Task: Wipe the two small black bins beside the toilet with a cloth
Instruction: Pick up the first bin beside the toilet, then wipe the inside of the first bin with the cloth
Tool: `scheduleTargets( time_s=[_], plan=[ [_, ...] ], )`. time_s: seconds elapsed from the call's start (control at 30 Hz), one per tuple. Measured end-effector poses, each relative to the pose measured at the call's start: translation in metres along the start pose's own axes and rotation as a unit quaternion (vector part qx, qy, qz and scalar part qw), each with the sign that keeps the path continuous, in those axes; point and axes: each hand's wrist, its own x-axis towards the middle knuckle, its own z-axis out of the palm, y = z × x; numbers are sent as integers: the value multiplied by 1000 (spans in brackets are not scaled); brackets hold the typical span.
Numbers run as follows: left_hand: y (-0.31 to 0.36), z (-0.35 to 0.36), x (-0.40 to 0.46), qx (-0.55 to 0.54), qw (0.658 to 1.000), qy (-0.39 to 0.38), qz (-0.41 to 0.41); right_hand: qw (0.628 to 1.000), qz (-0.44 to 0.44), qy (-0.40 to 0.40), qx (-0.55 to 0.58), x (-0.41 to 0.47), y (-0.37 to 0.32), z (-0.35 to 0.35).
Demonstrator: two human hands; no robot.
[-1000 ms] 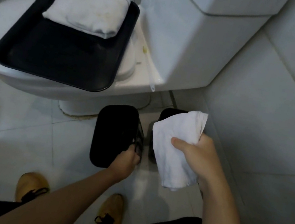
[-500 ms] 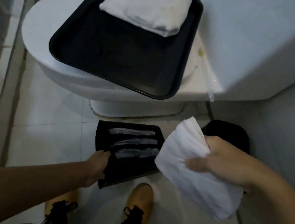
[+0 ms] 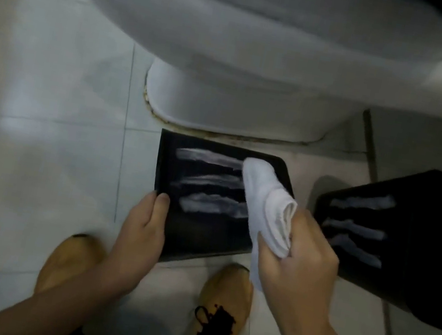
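White tile floor (image 3: 47, 107) — left hand (image 3: 140, 230) grips the smeared bin (image 3: 202, 232); right hand (image 3: 301, 258) clutches the cloth (image 3: 264, 201) against it.

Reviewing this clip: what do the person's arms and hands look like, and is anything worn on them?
Both forearms are bare as far as the frame shows: no sleeves, gloves, watch or rings visible on the left hand or the right hand. Nails look short and unpainted.
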Motion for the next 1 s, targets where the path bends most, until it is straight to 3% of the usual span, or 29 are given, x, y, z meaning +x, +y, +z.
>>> scheduleTargets(
  time_s=[0.17,0.33,0.5,0.6,0.67,0.87,1.0],
  plan=[
    [-20,-6,-2,-3,1000,-9,20,992,-78,-92,-40,-7,-17,34],
    [-58,-10,12,-64,996,-35,-52,963,-82,-244,-83,-22,-31,71],
    [-58,-17,5,-46,997,-52,38,964,-76,-238,-88,-22,-29,86],
    [-56,-14,7,-59,997,-27,38,954,-154,-230,-115,-10,-23,99],
    [-50,-13,9,-8,999,-8,43,952,-180,-220,-117,4,-19,106],
    [-47,-8,12,52,997,15,57,979,-60,-155,-118,44,-22,124],
    [-48,-12,13,37,998,-10,48,963,-155,-206,-81,5,-20,105]
  ],
)
